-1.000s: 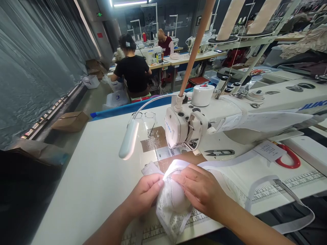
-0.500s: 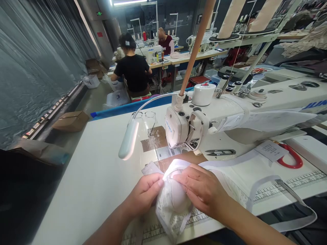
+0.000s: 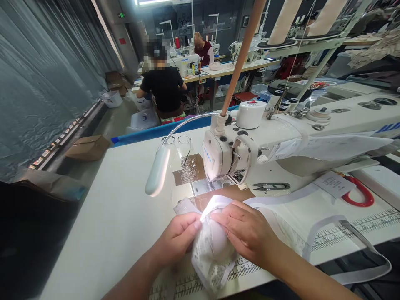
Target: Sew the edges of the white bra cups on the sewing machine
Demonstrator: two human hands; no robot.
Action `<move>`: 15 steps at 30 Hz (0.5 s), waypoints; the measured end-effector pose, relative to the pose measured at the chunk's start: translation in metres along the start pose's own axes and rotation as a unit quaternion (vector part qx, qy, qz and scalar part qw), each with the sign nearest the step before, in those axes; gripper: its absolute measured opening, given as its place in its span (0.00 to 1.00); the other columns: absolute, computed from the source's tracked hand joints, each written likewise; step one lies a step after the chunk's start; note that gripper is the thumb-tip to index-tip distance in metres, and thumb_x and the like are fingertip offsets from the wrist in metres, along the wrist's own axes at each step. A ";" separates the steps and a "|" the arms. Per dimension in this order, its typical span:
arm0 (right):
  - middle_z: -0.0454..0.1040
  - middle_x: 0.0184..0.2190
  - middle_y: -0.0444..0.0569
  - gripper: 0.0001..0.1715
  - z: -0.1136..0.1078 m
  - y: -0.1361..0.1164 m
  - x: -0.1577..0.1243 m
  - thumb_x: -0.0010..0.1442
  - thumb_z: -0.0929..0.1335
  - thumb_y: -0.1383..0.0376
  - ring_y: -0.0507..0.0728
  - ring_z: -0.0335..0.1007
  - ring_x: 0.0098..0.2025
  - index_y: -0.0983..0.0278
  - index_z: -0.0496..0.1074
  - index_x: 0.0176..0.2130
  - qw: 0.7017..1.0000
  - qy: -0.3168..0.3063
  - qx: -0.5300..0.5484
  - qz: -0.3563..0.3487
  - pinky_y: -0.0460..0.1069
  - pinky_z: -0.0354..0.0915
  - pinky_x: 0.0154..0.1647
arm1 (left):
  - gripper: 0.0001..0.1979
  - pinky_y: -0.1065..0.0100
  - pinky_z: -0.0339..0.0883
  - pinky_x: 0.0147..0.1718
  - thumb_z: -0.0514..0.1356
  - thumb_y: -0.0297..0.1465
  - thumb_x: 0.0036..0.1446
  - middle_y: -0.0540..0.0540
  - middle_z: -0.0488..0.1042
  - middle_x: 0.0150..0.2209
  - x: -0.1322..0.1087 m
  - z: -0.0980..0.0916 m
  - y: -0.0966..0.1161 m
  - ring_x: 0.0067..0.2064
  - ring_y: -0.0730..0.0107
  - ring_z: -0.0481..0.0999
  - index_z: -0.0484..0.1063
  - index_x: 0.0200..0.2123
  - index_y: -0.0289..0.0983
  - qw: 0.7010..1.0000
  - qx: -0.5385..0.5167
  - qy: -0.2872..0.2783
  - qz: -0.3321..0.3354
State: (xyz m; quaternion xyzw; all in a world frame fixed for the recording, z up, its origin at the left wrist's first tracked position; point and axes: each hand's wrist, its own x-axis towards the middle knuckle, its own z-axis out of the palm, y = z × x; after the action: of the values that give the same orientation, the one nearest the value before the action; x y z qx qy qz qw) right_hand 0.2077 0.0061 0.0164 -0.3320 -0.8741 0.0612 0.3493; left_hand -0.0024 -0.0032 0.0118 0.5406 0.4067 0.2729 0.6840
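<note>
A white lace bra cup (image 3: 212, 250) lies on the white sewing table (image 3: 118, 216) just in front of the sewing machine (image 3: 250, 146). My left hand (image 3: 176, 239) pinches the cup's left edge with closed fingers. From the right, my right hand (image 3: 246, 231) presses on the cup's top and grips the fabric. A white elastic strap (image 3: 328, 221) trails off the garment to the right and loops over the table's front edge.
A gooseneck lamp (image 3: 158, 171) hangs over the table on the left. Thread snips (image 3: 270, 186), a red-handled tool (image 3: 359, 193), a paper tag (image 3: 331, 183) and eyeglasses (image 3: 179, 141) lie around the machine. Two people sit at sewing stations behind. Cardboard boxes (image 3: 87, 148) are on the floor at left.
Both hands stay on the cup with only slight finger shifts. The view has drifted a little, so the strap loop at right looks lower.
</note>
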 end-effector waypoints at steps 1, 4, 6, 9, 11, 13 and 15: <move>0.68 0.25 0.47 0.16 0.000 0.000 0.000 0.58 0.60 0.74 0.54 0.60 0.28 0.64 0.71 0.42 1.000 0.001 0.001 0.000 0.47 0.61 0.28 | 0.19 0.73 0.47 0.21 0.52 0.43 0.60 0.52 0.58 0.22 0.000 0.000 0.000 0.23 0.77 0.53 0.72 0.37 0.32 1.000 0.001 0.000 0.000; 0.68 0.25 0.47 0.16 0.001 0.000 -0.001 0.58 0.60 0.74 0.54 0.60 0.28 0.64 0.71 0.42 1.000 0.003 0.000 0.001 0.47 0.61 0.28 | 0.19 0.73 0.48 0.21 0.52 0.42 0.60 0.52 0.58 0.22 0.000 0.000 0.001 0.23 0.77 0.53 0.72 0.37 0.33 1.000 0.001 0.001 0.000; 0.68 0.25 0.47 0.16 0.001 0.001 -0.002 0.58 0.60 0.74 0.54 0.60 0.28 0.64 0.71 0.42 1.000 0.000 0.001 0.005 0.48 0.62 0.28 | 0.18 0.73 0.48 0.21 0.52 0.42 0.60 0.52 0.58 0.22 0.000 0.000 0.002 0.23 0.77 0.53 0.72 0.37 0.33 1.000 0.001 0.001 0.001; 0.68 0.25 0.47 0.15 0.002 0.001 -0.001 0.58 0.60 0.74 0.54 0.61 0.29 0.65 0.71 0.42 1.000 -0.002 0.004 0.004 0.48 0.62 0.29 | 0.18 0.73 0.48 0.21 0.52 0.42 0.60 0.52 0.59 0.23 0.001 -0.001 0.002 0.23 0.76 0.54 0.72 0.37 0.33 1.000 0.002 0.000 0.001; 0.68 0.25 0.48 0.15 0.004 0.001 -0.001 0.58 0.60 0.74 0.54 0.61 0.29 0.65 0.71 0.42 1.000 0.002 0.005 0.001 0.49 0.63 0.30 | 0.18 0.73 0.48 0.21 0.52 0.41 0.61 0.51 0.60 0.23 0.001 -0.001 0.002 0.23 0.76 0.54 0.72 0.37 0.32 1.000 0.001 -0.001 0.002; 0.68 0.25 0.48 0.15 0.005 0.002 -0.001 0.58 0.60 0.74 0.55 0.62 0.30 0.65 0.71 0.42 1.000 0.006 0.004 0.001 0.50 0.63 0.31 | 0.18 0.73 0.48 0.21 0.51 0.41 0.61 0.51 0.61 0.23 0.001 -0.001 0.001 0.24 0.76 0.55 0.72 0.38 0.33 1.000 0.004 -0.002 0.006; 0.68 0.25 0.48 0.15 0.006 0.002 -0.002 0.58 0.60 0.74 0.55 0.62 0.30 0.65 0.71 0.42 1.000 0.007 0.003 0.001 0.50 0.64 0.32 | 0.17 0.73 0.48 0.21 0.51 0.41 0.61 0.51 0.61 0.24 0.001 -0.001 0.000 0.24 0.76 0.55 0.72 0.38 0.33 1.000 0.008 0.000 0.012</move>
State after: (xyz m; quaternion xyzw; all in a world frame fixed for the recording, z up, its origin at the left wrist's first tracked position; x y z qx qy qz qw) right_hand 0.2064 0.0071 0.0104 -0.3326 -0.8708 0.0616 0.3567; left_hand -0.0029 -0.0018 0.0118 0.5511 0.4023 0.2774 0.6764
